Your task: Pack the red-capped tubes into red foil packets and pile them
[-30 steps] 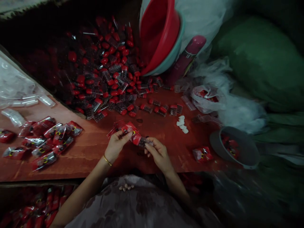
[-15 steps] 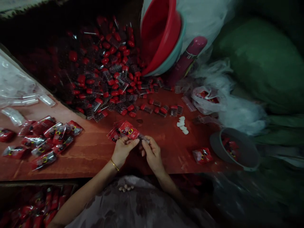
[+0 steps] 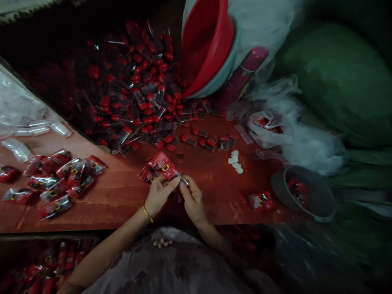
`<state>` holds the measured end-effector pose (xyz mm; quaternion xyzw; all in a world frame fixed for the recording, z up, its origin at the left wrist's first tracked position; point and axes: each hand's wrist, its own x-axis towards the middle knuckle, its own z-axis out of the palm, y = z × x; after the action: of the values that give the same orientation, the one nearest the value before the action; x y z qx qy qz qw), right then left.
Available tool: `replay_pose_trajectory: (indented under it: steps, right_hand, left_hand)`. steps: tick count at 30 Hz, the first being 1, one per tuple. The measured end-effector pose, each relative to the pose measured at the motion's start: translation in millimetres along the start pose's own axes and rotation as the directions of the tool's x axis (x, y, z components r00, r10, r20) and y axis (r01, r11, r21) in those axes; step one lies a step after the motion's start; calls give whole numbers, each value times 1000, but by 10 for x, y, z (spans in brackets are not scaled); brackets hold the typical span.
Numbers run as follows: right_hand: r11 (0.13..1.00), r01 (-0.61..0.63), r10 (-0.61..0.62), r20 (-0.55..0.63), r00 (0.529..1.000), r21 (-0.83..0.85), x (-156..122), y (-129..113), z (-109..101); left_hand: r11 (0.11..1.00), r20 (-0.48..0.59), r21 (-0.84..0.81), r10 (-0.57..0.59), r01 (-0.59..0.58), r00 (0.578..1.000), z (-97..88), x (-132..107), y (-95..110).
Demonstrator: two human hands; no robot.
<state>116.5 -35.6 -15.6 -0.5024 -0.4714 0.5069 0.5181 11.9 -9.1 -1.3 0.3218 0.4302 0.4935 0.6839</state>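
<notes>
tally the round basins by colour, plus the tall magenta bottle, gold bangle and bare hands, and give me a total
Round red basin: 1
Round pale teal basin: 1
Round grey basin: 1
Tall magenta bottle: 1
Thin gold bangle: 1
Bare left hand and bare right hand: 2
Total: 7

Heaped red-capped containers [image 3: 137, 97] and glossy packets [image 3: 56, 206] suggest a packing workshop.
</notes>
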Motion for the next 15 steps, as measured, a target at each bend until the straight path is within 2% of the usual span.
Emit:
replay_pose_trajectory:
  steps: [2, 4, 8, 11, 15]
  right_hand:
    - [1000, -9, 8, 38, 999, 30, -6, 10, -3]
    - [997, -39, 34, 68, 997, 71, -18, 38, 9]
    - [980, -97, 79, 105, 991, 175, -42, 127, 68]
    - [964, -109, 92, 81, 993, 243, -50, 173, 111]
    - [966, -86, 80, 33, 996, 244, -39, 143, 124]
  left_hand:
    - [999, -72, -27, 40, -42, 997, -16, 21, 19]
    - [999, -97, -8, 52, -53, 994, -38, 36, 28]
    - [992, -35, 124, -19, 23, 999, -51, 27, 12]
    - [975, -15, 216, -43, 45, 999, -27, 2, 17]
    - [978, 7, 205, -48, 46, 999, 1, -19, 76]
